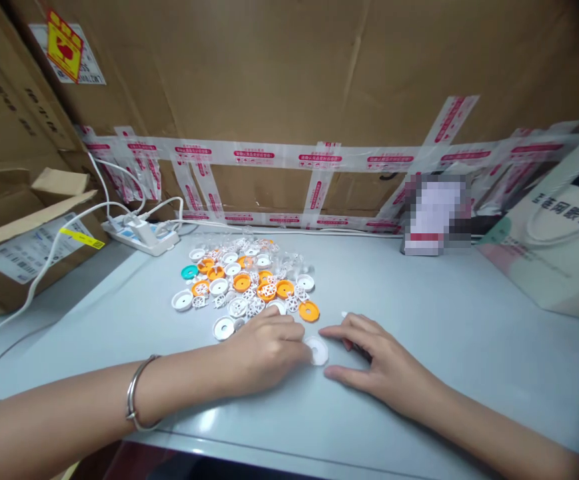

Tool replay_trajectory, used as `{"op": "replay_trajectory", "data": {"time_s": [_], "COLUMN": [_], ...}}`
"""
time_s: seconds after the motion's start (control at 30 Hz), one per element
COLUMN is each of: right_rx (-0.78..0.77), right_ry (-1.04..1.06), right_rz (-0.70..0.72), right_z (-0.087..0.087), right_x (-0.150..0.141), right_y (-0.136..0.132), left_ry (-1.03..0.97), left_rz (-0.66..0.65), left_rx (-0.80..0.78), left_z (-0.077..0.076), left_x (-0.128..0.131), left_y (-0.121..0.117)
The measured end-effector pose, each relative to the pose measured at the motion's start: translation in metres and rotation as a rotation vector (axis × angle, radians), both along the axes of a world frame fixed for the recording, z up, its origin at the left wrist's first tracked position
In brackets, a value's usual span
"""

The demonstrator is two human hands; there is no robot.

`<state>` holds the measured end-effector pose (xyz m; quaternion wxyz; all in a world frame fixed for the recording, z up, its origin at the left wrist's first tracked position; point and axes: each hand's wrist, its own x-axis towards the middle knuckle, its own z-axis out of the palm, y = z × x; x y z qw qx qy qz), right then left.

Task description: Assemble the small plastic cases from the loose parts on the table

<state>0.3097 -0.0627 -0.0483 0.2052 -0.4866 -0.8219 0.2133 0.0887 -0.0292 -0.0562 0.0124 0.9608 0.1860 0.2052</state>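
White disc: between the hands, near side of the pile; resting or lifted, cannot tell.
Left hand: fingers curled at disc's left edge; firm pinch or not, cannot tell.
Right hand: thumb and forefinger spread, nothing gripped, just right of disc.
Pile: orange caps, white caps, spoked wheels, one teal cap, loose on table.
Progress: one disc singled out; many pieces left; finished ones, cannot tell.

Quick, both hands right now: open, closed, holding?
Left hand: closed at the white disc's edge; firm hold can't be confirmed.
Right hand: thumb and forefinger spread apart; whether its curled fingers hold anything can't be told.
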Motion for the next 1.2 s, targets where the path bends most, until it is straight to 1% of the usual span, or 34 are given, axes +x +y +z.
{"op": "replay_trajectory", "data": {"time_s": [0.13, 0.23, 0.33, 0.4, 0.47, 0.53, 0.6, 0.67, 0.73, 0.87, 0.97, 1.07, 1.2], "right_rx": [-0.005, 0.008, 0.015, 0.017, 0.008, -0.004, -0.01, -0.008, 0.004, 0.037, 0.032, 0.016, -0.006], "right_ry": [-0.016, -0.008, -0.005, -0.007, -0.011, -0.014, -0.022, -0.036, -0.046, -0.038, -0.046, -0.055, -0.043], "right_rz": [0.008, 0.006, -0.004, -0.011, -0.009, -0.005, -0.006, -0.01, -0.012, -0.018, -0.009, -0.012, -0.01], "right_z": [0.001, 0.002, 0.002, 0.001, 0.001, 0.001, 0.001, 0.001, 0.0, -0.002, -0.002, -0.002, -0.001], "right_x": [-0.008, -0.01, -0.01, -0.01, -0.009, -0.009, -0.009, -0.009, -0.009, -0.008, -0.008, -0.008, -0.009], "right_y": [0.0, 0.001, 0.003, 0.004, 0.005, 0.004, 0.003, 0.002, 0.002, 0.002, 0.004, 0.005, 0.004], "left_ry": [-0.014, -0.007, -0.003, 0.02, 0.028, 0.066, 0.128, 0.178, 0.209, 0.216, 0.197, 0.223, 0.234], "left_rz": [-0.018, -0.007, -0.018, -0.033, -0.004, 0.042, 0.06, 0.051, 0.04, 0.074, 0.098, 0.059, 0.025], "left_rx": [0.011, 0.006, -0.078, -0.19, -0.308, -0.381, -0.434, -0.482, -0.516, -0.502, -0.522, -0.593, -0.567], "left_z": [-0.002, 0.003, 0.021, 0.038, 0.053, 0.063, 0.067, 0.067, 0.063, 0.054, 0.053, 0.053, 0.048], "left_x": [0.0, 0.0, -0.011, -0.025, -0.04, -0.054, -0.062, -0.063, -0.059, -0.049, -0.047, -0.047, -0.045], "left_y": [-0.001, 0.002, 0.007, 0.013, 0.019, 0.024, 0.027, 0.026, 0.024, 0.017, 0.014, 0.012, 0.012]}}
